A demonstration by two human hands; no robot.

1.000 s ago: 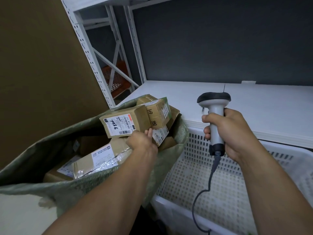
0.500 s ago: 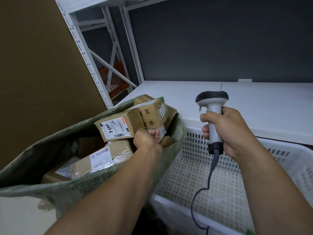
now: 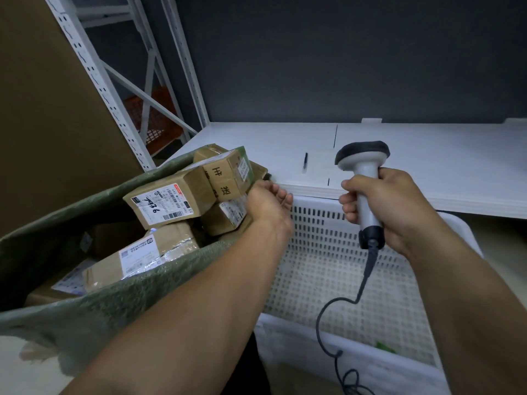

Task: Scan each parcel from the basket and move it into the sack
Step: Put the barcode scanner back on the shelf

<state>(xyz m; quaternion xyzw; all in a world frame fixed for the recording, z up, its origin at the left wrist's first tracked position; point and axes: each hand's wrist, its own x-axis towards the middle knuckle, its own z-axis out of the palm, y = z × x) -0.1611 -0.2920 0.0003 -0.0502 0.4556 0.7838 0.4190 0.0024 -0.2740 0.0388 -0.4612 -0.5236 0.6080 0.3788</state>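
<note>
A green woven sack (image 3: 114,303) stands open at the left, packed with several brown cardboard parcels. A labelled box (image 3: 168,203) lies on top, with a box bearing black characters (image 3: 225,178) beside it. A taped parcel (image 3: 139,255) lies lower. My left hand (image 3: 266,208) is at the sack's right rim, against a small box (image 3: 225,218), with its fingertips pointing right and nothing held. My right hand (image 3: 399,206) grips the handle of a grey barcode scanner (image 3: 362,161) above the white perforated basket (image 3: 328,275). No parcel shows in the basket's visible part.
The scanner's cable (image 3: 336,306) loops down into the basket. A white shelf (image 3: 427,166) with a black pen (image 3: 305,160) runs behind the basket. White racking uprights (image 3: 94,81), an orange crate (image 3: 148,121) and a big brown board (image 3: 42,124) stand at the left.
My left hand has slid right along the parcels to the sack's right rim, and its fingers have uncurled. The right hand with the scanner has stayed over the basket.
</note>
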